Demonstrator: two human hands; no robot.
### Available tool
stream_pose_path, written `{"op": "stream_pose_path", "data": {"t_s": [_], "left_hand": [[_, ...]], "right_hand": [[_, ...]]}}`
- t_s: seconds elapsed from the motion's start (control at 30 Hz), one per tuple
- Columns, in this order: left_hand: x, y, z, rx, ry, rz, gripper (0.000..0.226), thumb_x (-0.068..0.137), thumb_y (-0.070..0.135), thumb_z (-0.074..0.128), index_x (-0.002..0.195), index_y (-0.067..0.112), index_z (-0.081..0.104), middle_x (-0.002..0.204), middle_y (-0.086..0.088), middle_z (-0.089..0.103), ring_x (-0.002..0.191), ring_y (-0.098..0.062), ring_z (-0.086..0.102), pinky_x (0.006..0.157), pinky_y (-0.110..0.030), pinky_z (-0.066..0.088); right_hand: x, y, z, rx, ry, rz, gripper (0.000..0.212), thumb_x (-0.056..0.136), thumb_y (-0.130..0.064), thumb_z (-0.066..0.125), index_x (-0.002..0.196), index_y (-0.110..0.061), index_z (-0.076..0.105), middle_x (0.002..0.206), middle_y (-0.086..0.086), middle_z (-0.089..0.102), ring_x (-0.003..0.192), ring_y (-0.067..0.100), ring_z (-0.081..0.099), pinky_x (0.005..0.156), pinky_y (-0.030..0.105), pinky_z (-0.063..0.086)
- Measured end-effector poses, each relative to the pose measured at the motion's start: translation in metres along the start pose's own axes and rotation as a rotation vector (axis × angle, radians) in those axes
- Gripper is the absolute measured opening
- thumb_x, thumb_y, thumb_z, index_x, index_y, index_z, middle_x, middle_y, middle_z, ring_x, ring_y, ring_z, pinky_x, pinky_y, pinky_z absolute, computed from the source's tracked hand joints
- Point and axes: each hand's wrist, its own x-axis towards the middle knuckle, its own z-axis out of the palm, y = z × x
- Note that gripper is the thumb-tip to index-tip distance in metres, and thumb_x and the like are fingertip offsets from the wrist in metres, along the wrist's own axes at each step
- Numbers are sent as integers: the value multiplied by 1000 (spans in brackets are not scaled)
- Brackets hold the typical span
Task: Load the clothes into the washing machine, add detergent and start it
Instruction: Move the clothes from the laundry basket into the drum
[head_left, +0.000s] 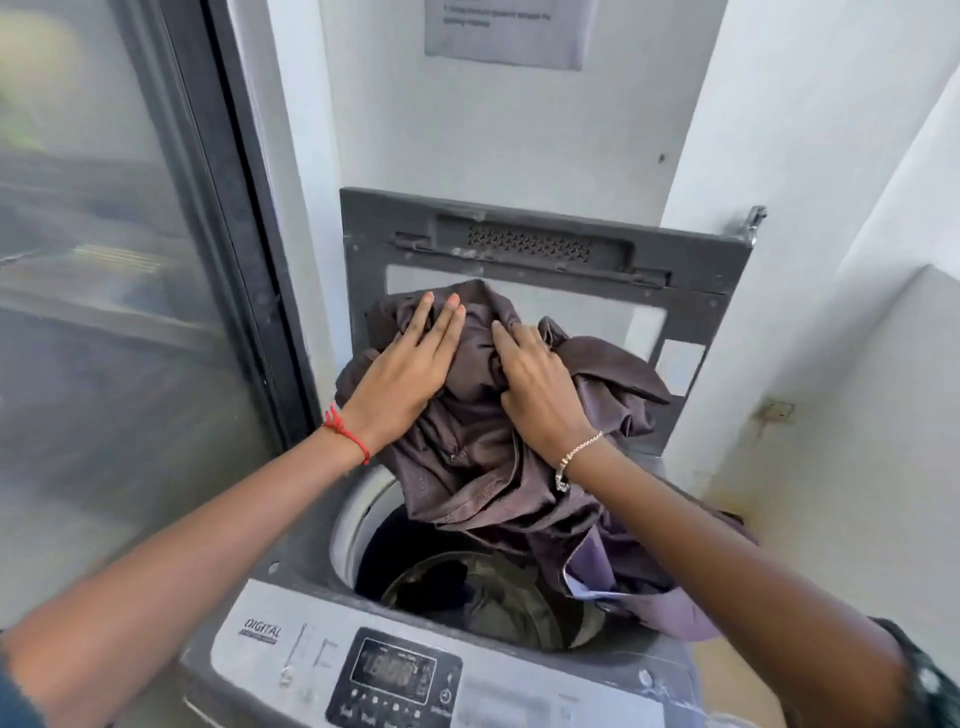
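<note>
While both hands press a bunched brown garment (498, 431) over the washing machine (291, 660) drum, the left hand (402, 371) lies spread flat and the right hand (535, 382) pinches a fold; trailing cloth could snag on the rim.

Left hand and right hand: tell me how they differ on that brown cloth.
The left hand lies flat, fingers straight, on the brown cloth; the right hand has its fingers curled, bunching the fabric. The left wrist wears a red thread; the right wrist wears a thin chain bracelet. Both press on the same cloth above the open washing machine.
</note>
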Motion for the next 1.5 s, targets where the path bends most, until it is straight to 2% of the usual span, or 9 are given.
{"op": "stream_pose_path", "data": {"t_s": [0.33,0.6,0.67,0.8,0.9,1.0,1.07,1.3,1.5], "left_hand": [[-108,23,143,5,-421,130,56,79,2,28,131,-3,47,134,-18,52,123,-36,50,88,-37,53],[-146,66,226,-17,-790,135,51,77,11,31,117,5,62,121,-10,64,114,-19,60,106,-40,19],[-142,76,238,-85,-876,49,53,76,12,30,115,8,66,122,-7,64,114,-17,60,104,-38,27],[-149,94,266,-262,-1011,-115,62,91,3,25,148,5,1,157,-6,-5,145,-17,0,116,-38,9],[-147,106,281,-399,-1226,-185,90,88,9,50,145,9,-19,154,-6,-23,142,-19,-20,116,-41,-1],[-142,113,296,-569,-1442,-167,120,76,47,68,143,13,-25,152,-3,-31,140,-20,-25,114,-48,-7],[-133,115,295,-639,-1526,-139,126,70,61,67,142,18,-27,151,0,-31,140,-18,-26,113,-48,-12],[-98,109,255,-790,-1476,-215,120,73,64,62,142,23,-28,150,6,-32,138,-12,-28,113,-49,-15],[-61,102,197,-826,-1263,-149,120,74,64,61,141,22,-29,149,8,-34,136,-9,-32,113,-53,-15]], "right_hand": [[-63,0,189,463,-450,281,76,72,12,41,144,-8,26,149,12,25,135,30,29,108,28,22],[-98,20,304,476,-679,323,70,81,8,37,146,-10,18,154,6,15,140,23,21,110,26,16],[-100,27,318,441,-699,340,67,82,9,37,145,-6,21,153,10,17,141,25,20,112,27,17],[-104,51,352,221,-626,271,52,72,2,35,115,-2,63,118,16,62,116,33,57,89,35,50],[-105,74,371,-6,-770,142,51,69,-14,32,96,-16,74,101,10,71,97,24,68,81,37,55],[-104,95,371,-97,-929,123,50,87,-15,38,136,-21,46,147,21,33,137,28,31,112,48,20],[-106,106,370,-82,-1151,131,70,90,-19,51,148,-29,14,156,17,-4,144,27,-5,112,55,-5],[-88,112,321,-32,-1342,183,115,70,-33,77,146,-33,-10,154,11,-19,142,26,-17,108,62,-4],[-70,108,237,105,-1179,221,113,73,-37,74,147,-28,-11,156,12,-12,144,24,-9,114,54,6]]}}
